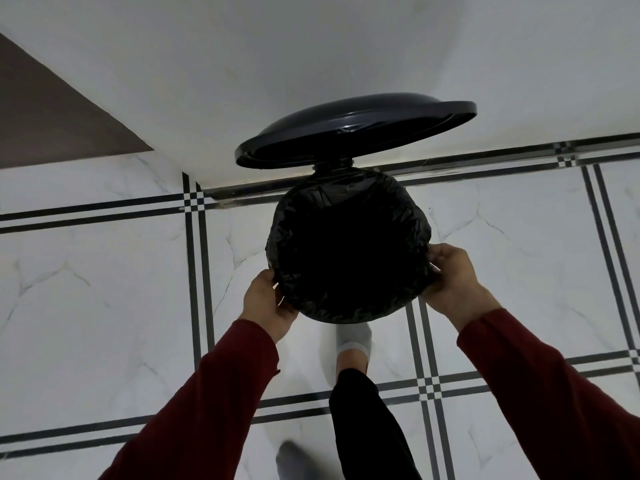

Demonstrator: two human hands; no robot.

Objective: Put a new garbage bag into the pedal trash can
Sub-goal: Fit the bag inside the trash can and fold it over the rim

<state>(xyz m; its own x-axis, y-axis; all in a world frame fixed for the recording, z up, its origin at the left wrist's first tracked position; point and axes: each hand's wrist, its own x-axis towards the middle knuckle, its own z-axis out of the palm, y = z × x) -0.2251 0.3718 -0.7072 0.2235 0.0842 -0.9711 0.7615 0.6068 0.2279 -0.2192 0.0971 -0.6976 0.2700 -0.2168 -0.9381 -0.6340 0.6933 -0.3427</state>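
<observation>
A round pedal trash can stands on the floor against the wall, its black lid (356, 129) raised and tilted back. A black garbage bag (349, 199) lines the can, its crinkled edge folded over the whole rim; the inside is dark. My left hand (268, 301) grips the bag at the rim's lower left. My right hand (453, 277) grips the bag at the rim's right side. A foot in a grey sock (353, 344) sits just below the can's front edge, where the pedal is hidden.
White marble-look floor tiles (104, 289) with black double lines surround the can. A white wall (311, 46) rises behind it, with a dark panel (45, 119) at the far left. My other socked foot (294, 459) is at the bottom edge.
</observation>
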